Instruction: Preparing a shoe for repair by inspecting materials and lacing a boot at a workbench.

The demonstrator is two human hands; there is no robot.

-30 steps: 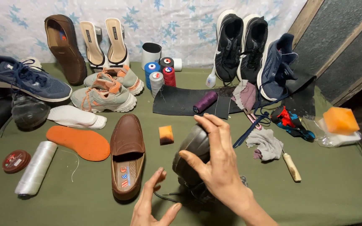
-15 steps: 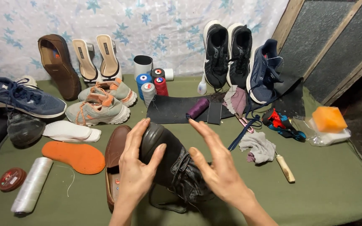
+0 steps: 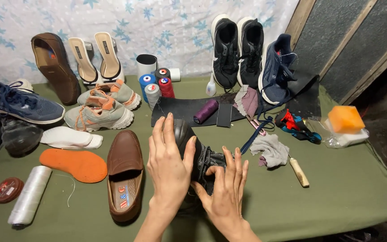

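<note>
At the near centre of the green worktop (image 3: 337,197) I recorded a black lace-up shoe (image 3: 198,154) lying between both hands. My left hand (image 3: 170,168) lay flat over its toe end, fingers extended upward, grip pressed against the leather rather than closed round it. My right hand (image 3: 225,190) had its grip hooked on the laced part, fingertips curled at the eyelets. Just left of the shoe lay a brown loafer (image 3: 124,172); further left, an orange insole (image 3: 73,164). A wooden-handled awl (image 3: 298,170) lay to the right, apart.
</note>
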